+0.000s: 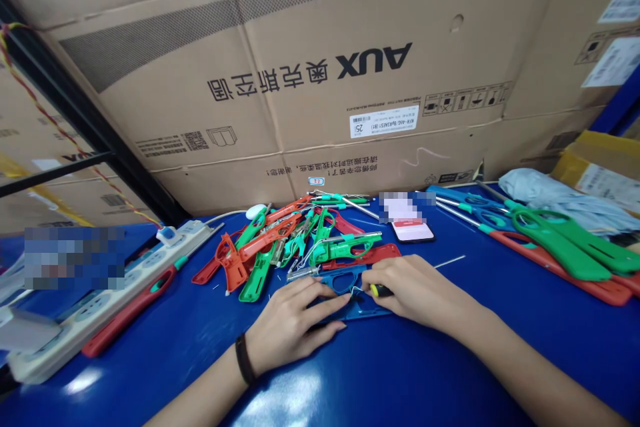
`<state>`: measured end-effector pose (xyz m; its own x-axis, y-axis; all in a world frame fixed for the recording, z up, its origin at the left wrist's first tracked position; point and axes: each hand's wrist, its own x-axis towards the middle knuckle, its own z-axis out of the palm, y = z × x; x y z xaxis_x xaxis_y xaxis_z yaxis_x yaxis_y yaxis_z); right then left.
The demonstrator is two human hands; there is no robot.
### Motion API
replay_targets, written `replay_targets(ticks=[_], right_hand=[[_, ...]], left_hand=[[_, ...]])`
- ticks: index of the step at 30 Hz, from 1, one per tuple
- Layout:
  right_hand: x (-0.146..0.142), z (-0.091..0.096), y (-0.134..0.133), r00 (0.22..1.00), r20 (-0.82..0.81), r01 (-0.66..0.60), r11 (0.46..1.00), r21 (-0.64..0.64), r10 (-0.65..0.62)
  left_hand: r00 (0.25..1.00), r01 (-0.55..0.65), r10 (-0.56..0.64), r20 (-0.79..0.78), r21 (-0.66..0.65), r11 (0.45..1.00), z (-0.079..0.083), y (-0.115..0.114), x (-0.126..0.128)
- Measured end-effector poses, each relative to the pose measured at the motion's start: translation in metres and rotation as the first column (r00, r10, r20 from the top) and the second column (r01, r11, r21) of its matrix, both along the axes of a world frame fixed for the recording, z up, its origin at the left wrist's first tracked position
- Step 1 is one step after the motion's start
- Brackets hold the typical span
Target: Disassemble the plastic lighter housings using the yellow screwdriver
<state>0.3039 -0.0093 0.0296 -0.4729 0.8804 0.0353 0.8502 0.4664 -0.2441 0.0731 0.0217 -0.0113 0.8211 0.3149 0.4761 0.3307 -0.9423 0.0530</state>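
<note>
My left hand [293, 320] lies with fingers stretched flat on a blue plastic handle piece [350, 290] resting on the blue table [380, 373]. My right hand [417, 290] is curled around a small screwdriver with a yellow and black handle [379, 290], its tip at the blue piece. A black band sits on my left wrist. Just beyond the hands lies a heap of red, green and blue plastic handle parts with metal rods [300, 240].
A phone [411, 227] lies behind the heap. Long green, red and blue grabber tools [560, 247] lie at the right, near a grey cloth [555, 197]. A white power strip [105, 293] and a red handle [130, 310] lie at the left. Large cardboard boxes [300, 80] wall the back.
</note>
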Motion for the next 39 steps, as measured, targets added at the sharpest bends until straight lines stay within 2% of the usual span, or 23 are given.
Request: replay_targets(ticks=[8,18,24,29,34,39], right_hand=[[0.0,0.0,-0.001,0.999,-0.02,-0.045,0.998,0.04,0.046],[0.003,-0.007,-0.003,0.993,-0.103,0.062,0.998,0.015,-0.06],[0.0,-0.007,-0.002,0.988,-0.147,0.042,0.999,-0.016,-0.044],[-0.004,-0.011,-0.001,0.972,-0.23,0.043,0.998,-0.048,-0.053],[-0.003,-0.011,-0.001,0.982,-0.189,0.023,0.999,-0.039,-0.03],[-0.002,-0.011,-0.001,0.99,-0.143,0.015,1.0,-0.007,-0.015]], left_hand=[[1.0,0.005,-0.005,-0.017,0.01,1.0,0.001,0.0,0.001],[0.999,0.009,-0.011,-0.052,-0.041,0.999,0.004,-0.002,0.002],[0.998,0.002,-0.01,-0.066,-0.111,0.994,0.003,-0.001,0.0],[0.999,0.03,-0.031,-0.019,-0.085,0.996,-0.003,0.001,-0.002],[0.998,0.036,-0.029,0.055,-0.122,0.992,-0.006,0.001,-0.001],[0.998,0.034,-0.024,0.057,-0.184,0.982,-0.005,0.001,0.0]])
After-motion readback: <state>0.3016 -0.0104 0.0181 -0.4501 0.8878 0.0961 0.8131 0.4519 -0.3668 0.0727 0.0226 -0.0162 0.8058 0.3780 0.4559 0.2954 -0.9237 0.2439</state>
